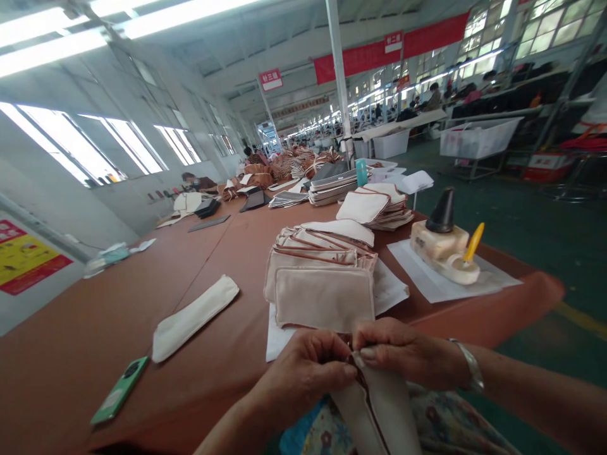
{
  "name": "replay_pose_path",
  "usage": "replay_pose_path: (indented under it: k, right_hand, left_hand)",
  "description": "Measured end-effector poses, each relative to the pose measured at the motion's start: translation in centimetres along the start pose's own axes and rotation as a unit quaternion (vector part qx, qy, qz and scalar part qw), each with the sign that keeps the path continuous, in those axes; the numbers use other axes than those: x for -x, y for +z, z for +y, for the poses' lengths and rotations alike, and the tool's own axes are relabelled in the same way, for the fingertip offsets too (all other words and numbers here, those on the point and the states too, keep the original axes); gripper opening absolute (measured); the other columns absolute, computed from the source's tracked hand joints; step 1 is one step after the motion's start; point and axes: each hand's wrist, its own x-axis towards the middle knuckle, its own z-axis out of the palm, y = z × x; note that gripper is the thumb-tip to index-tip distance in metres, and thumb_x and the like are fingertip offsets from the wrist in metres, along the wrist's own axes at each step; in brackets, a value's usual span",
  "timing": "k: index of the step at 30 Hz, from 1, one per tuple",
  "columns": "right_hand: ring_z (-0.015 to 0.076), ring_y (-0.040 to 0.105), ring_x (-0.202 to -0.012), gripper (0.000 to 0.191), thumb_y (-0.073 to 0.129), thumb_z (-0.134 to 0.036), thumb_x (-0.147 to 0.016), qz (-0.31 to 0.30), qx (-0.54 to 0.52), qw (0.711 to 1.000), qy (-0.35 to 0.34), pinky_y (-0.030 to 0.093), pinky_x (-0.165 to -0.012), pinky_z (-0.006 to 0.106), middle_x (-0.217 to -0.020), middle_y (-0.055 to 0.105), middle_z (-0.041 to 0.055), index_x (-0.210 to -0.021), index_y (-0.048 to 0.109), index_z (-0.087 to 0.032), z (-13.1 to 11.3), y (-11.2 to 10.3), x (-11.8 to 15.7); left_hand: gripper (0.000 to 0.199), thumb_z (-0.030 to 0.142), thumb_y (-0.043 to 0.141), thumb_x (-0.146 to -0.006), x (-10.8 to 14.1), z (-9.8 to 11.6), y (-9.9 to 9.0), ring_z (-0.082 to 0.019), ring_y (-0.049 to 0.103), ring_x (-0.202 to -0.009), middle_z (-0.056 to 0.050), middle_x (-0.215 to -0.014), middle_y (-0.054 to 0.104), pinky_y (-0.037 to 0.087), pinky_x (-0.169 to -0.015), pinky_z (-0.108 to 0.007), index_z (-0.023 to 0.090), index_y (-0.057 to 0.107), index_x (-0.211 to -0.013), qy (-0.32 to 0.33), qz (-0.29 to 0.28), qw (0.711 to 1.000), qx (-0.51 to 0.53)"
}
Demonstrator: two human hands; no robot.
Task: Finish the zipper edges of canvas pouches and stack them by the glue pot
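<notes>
Grip: left hand (303, 370) and right hand (403, 352) pinch brown-edged cream canvas pouch (374, 411) at its top.
Ahead of pouch: stacked cream pouches (322, 297) on brown table (95, 335).

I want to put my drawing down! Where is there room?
Bare orange tabletop lies between the green phone and the long white cloth strip, and between that strip and the stacked canvas pouches. It is crowded around the left hand and right hand and farther along, among the piles.
</notes>
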Motion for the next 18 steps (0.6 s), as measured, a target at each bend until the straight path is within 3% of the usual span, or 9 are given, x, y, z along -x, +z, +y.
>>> replay_pose_path:
  k: [4, 7, 11, 14, 18]
  right_hand:
    - [0.0117, 0.041, -0.068, 0.034, 0.059, -0.047, -0.090, 0.018, -0.022, 1.000, 0.003, 0.034, -0.058, 0.022, -0.078, 0.050, -0.0018, -0.095, 0.054, -0.014, -0.2, 0.3, -0.3]
    - [0.0102, 0.040, -0.064, 0.029, 0.070, -0.038, -0.082, 0.033, -0.027, 0.999, 0.030, 0.032, -0.055, 0.020, -0.072, 0.049, -0.0038, -0.089, 0.053, -0.015, -0.4, 0.5, -0.6]
    - [0.0108, 0.045, -0.065, 0.012, 0.066, -0.023, -0.082, 0.078, 0.006, 0.995, 0.057, 0.037, -0.058, 0.021, -0.074, 0.055, -0.0016, -0.082, 0.056, -0.015, 0.2, 0.7, -0.6]
    - [0.0112, 0.048, -0.065, 0.004, 0.063, -0.015, -0.080, 0.091, 0.030, 0.994, 0.056, 0.039, -0.059, 0.021, -0.075, 0.058, -0.0007, -0.083, 0.060, -0.015, 0.8, 0.8, -0.5]
    - [0.0110, 0.049, -0.063, 0.007, 0.060, -0.011, -0.079, 0.110, 0.012, 0.993, 0.041, 0.038, -0.057, 0.020, -0.074, 0.060, -0.0004, -0.085, 0.063, -0.015, 1.1, 0.9, -0.4]
  left_hand:
    - [0.017, 0.028, 0.067, -0.078, -0.1, 0.7, 0.4, -0.011, 0.043, -0.063, 0.001, -0.070, 0.057, 0.032, -0.057, -0.022, 0.012, 0.067, -0.079, 0.000, 0.014, 0.998, -0.067]
    - [0.014, 0.024, 0.060, -0.082, -0.2, 1.3, 0.7, -0.010, 0.038, -0.064, 0.002, -0.069, 0.050, 0.029, -0.056, -0.022, 0.012, 0.066, -0.077, 0.017, 0.027, 0.989, -0.145]
    - [0.016, 0.021, 0.053, -0.084, -0.5, 1.2, 1.0, -0.011, 0.040, -0.065, 0.002, -0.069, 0.050, 0.029, -0.056, -0.022, 0.013, 0.062, -0.073, 0.020, 0.038, 0.974, -0.223]
    - [0.015, 0.020, 0.053, -0.083, -0.9, 0.8, 1.0, -0.011, 0.040, -0.064, 0.003, -0.068, 0.049, 0.029, -0.056, -0.022, 0.015, 0.059, -0.070, 0.021, 0.047, 0.968, -0.244]
    - [0.011, 0.022, 0.054, -0.080, -1.4, 0.2, 0.8, -0.011, 0.038, -0.063, 0.003, -0.068, 0.047, 0.026, -0.053, -0.023, 0.016, 0.056, -0.072, 0.005, 0.046, 0.976, -0.211]
